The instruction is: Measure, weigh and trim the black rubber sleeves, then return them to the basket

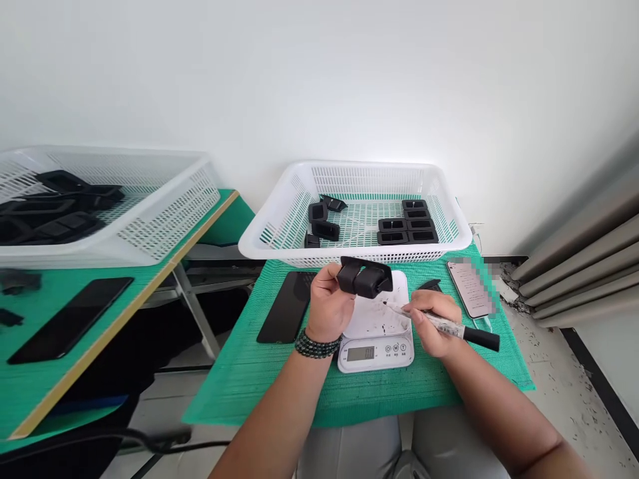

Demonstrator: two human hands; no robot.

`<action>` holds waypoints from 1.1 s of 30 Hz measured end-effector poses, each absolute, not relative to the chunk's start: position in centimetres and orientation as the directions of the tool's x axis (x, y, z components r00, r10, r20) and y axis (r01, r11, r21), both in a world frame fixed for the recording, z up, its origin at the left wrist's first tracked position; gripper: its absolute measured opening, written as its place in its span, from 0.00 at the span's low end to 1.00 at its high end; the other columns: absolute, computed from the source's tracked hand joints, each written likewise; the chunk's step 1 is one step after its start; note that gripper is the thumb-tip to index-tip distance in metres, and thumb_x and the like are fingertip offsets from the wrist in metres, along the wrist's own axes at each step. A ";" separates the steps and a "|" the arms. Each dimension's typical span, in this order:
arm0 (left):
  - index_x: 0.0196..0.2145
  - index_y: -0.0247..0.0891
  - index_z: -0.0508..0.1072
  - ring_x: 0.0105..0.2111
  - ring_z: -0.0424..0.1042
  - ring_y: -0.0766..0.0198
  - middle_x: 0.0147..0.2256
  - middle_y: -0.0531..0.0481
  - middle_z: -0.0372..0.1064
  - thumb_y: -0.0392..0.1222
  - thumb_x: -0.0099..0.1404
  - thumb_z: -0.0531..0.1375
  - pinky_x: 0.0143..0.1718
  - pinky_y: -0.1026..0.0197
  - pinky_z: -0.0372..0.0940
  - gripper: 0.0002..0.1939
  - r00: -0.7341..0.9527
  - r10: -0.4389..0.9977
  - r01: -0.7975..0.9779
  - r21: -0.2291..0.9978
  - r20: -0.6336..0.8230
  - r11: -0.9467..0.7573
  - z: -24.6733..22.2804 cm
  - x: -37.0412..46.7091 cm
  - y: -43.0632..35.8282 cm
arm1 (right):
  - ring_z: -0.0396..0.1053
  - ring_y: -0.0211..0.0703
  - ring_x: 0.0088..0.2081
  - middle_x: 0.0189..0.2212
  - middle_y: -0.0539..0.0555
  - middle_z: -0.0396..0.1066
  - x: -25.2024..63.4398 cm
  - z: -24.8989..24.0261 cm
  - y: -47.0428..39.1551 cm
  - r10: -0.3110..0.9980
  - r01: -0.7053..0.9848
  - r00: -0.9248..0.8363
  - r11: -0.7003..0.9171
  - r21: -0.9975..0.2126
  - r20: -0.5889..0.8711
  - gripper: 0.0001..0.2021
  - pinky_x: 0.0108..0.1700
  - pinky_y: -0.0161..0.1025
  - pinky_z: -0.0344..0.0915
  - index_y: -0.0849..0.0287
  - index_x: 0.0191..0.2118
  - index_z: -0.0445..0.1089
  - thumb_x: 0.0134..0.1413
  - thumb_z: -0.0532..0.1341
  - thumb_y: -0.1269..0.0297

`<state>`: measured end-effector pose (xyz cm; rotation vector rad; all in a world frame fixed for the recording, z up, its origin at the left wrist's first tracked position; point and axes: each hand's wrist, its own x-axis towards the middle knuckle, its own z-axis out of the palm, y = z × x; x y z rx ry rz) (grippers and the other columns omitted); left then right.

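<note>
My left hand (330, 307), with a beaded bracelet at the wrist, is closed on a black plastic part (366, 276), held tilted above a white digital scale (377, 352). My right hand (434, 320) grips a pen-like tool (448, 327) with a clear barrel, a barcode label and a black end; its thin tip points left, just below the black part. Small dark scraps lie on the scale's plate. Another black piece (430, 285) shows partly behind my right hand.
A white basket (344, 253) at the back holds several black parts. A black flat device (285, 309) lies left of the scale, a lit phone (469, 289) right. Another table with a basket (150, 233) and a dark device (72, 319) stands left. Curtains hang at right.
</note>
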<state>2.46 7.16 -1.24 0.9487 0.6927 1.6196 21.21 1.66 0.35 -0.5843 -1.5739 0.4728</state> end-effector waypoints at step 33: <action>0.26 0.42 0.65 0.21 0.74 0.64 0.20 0.58 0.70 0.37 0.55 0.67 0.26 0.61 0.70 0.12 -0.233 0.947 -0.275 0.919 0.222 -0.284 -1.7 3.9 7.4 | 0.58 0.36 0.18 0.16 0.46 0.62 22.0 0.0 2.4 0.708 0.444 -0.177 0.678 -0.586 0.684 0.15 0.24 0.37 0.54 0.53 0.24 0.60 0.63 0.57 0.66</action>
